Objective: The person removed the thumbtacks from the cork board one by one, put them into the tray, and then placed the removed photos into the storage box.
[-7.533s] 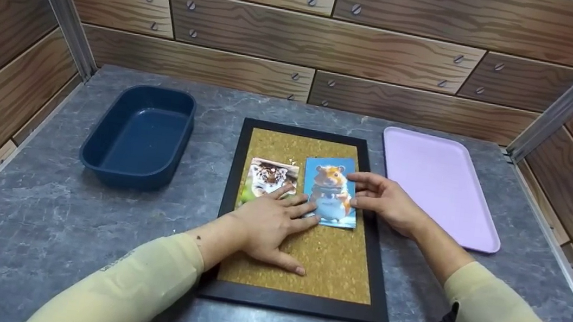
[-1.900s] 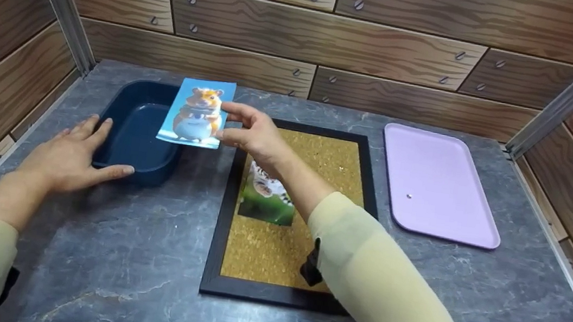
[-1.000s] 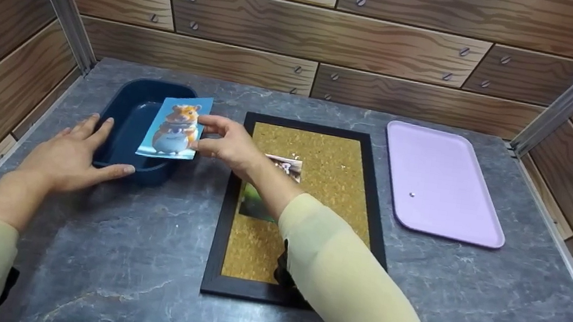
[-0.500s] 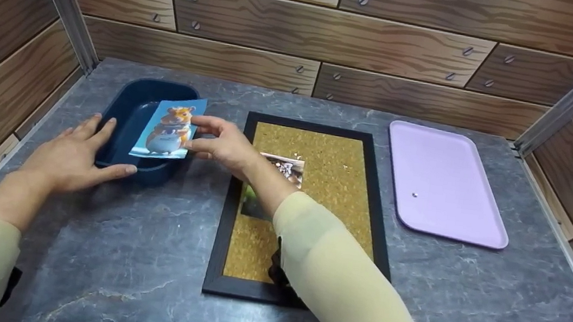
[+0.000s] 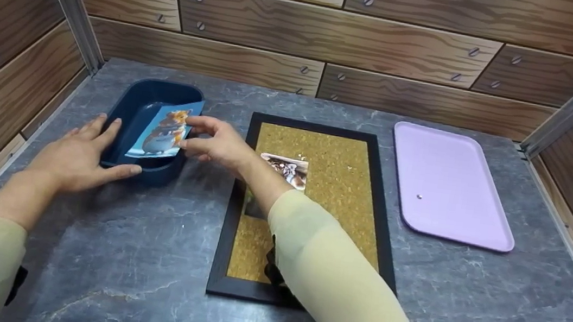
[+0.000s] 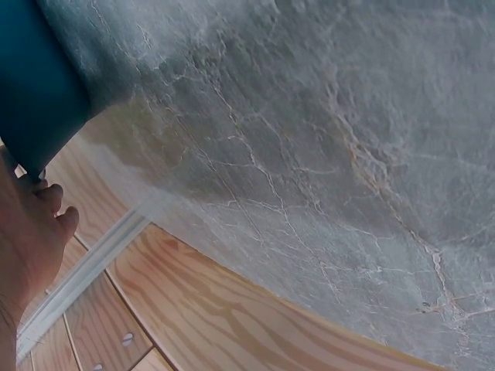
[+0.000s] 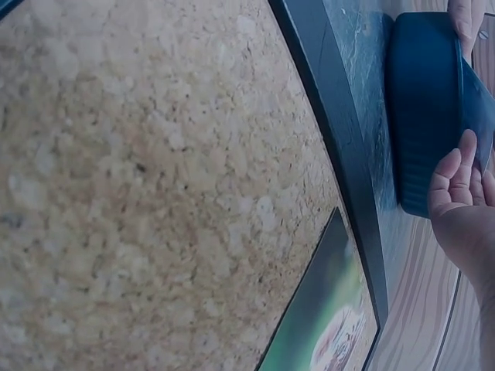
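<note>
My right hand (image 5: pixel 220 144) pinches the right edge of a blue card with a hamster picture (image 5: pixel 161 132), held tilted over the dark blue bin (image 5: pixel 153 176). The card's lower left part is inside the bin's opening. My left hand (image 5: pixel 74 157) rests on the bin's left front corner, fingers spread along the left side and thumb across the near rim. In the left wrist view that hand (image 6: pixel 31 224) is at the left edge beside the bin (image 6: pixel 42 85). The right wrist view shows the right hand (image 7: pixel 472 209) by the rim.
A black-framed corkboard (image 5: pixel 333 205) lies in the middle under my right forearm. On it is a tiger picture (image 5: pixel 288 169), partly hidden by the arm. A lilac tray (image 5: pixel 455 171) to the right holds a small shiny piece (image 5: pixel 420 197). Wood-patterned walls (image 5: pixel 260 21) enclose the grey table.
The hamster card has come off the corkboard in my right hand, moved left and dropped lower into the bin. My left hand has gone from the corkboard to the bin. A shiny piece appeared on the tray.
</note>
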`<state>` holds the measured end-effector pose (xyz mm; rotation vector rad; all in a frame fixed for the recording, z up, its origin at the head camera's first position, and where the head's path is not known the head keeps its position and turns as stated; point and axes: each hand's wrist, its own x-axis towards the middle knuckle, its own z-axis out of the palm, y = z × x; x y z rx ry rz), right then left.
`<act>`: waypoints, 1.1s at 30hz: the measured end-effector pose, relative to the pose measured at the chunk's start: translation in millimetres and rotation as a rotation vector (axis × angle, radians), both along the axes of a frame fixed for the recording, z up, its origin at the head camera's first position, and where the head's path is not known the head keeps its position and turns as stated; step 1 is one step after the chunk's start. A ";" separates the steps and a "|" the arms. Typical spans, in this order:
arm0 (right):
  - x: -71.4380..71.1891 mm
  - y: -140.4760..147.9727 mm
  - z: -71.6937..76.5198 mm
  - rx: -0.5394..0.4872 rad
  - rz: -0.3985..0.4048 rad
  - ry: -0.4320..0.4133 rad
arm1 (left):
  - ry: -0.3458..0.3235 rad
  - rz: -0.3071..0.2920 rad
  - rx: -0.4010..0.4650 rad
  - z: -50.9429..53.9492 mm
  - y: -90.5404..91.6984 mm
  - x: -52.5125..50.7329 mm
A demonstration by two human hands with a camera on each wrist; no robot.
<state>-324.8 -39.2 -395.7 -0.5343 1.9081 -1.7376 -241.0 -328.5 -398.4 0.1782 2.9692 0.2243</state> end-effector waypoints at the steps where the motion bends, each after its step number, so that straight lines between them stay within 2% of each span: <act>1: 0.1 -1.0 -0.3 -0.001 0.000 0.002 | 0.004 -0.002 -0.001 -0.1 0.0 -0.1; 8: -0.3 -6.4 -1.9 -0.034 0.016 0.010 | 0.013 -0.009 -0.003 0.2 -1.1 -0.7; 15: 0.8 -7.6 -1.7 -0.001 0.029 0.026 | 0.015 -0.015 -0.005 -1.3 -1.5 -1.0; 24: 2.9 -13.9 -0.4 0.049 0.097 0.059 | 0.027 -0.013 0.011 -1.7 -1.4 1.2; 33: 2.2 -13.2 0.9 0.074 0.090 0.065 | 0.022 -0.018 0.017 -0.9 -0.7 0.2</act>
